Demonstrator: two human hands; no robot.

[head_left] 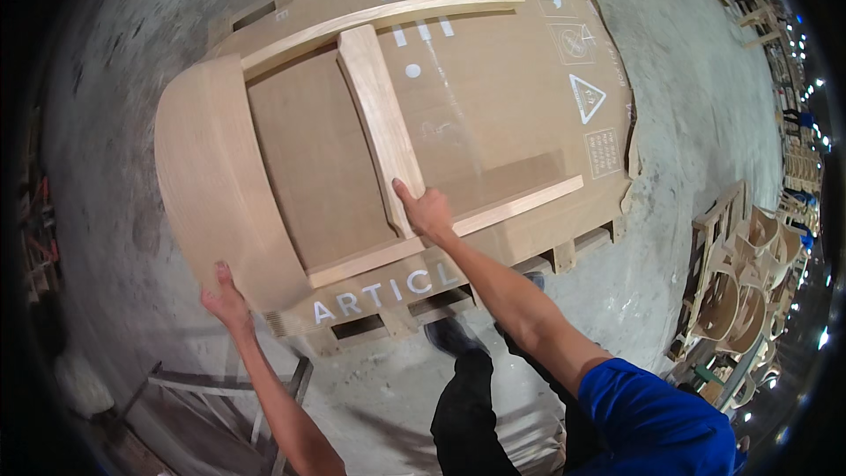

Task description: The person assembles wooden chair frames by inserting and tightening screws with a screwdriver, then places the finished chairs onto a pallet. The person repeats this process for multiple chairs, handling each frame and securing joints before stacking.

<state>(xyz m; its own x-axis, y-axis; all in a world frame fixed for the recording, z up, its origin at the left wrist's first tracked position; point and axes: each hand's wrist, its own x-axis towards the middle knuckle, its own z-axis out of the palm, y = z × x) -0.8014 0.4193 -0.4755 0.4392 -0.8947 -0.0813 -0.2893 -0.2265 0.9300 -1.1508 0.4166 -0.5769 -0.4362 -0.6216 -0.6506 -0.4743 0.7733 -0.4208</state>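
A pale wooden chair frame lies on a flattened brown cardboard sheet (520,88). Its wide curved backrest (216,167) is at the left, with a long far leg (397,11) and a near leg (520,204) running off to the right. Between the legs sits a shaped crossbar (379,106). My left hand (227,301) grips the backrest's near lower edge, thumb on top and the other fingers partly hidden under it. My right hand (425,211) is closed over the crossbar's near end, close to where it meets the near leg.
Under the cardboard is a wooden pallet (564,256) on a concrete floor (344,397). A grey metal-framed stand (207,383) is at the lower left, near my left forearm. Curved wooden parts (736,304) are stacked on a pallet at the right. My feet are beside the pallet's near edge.
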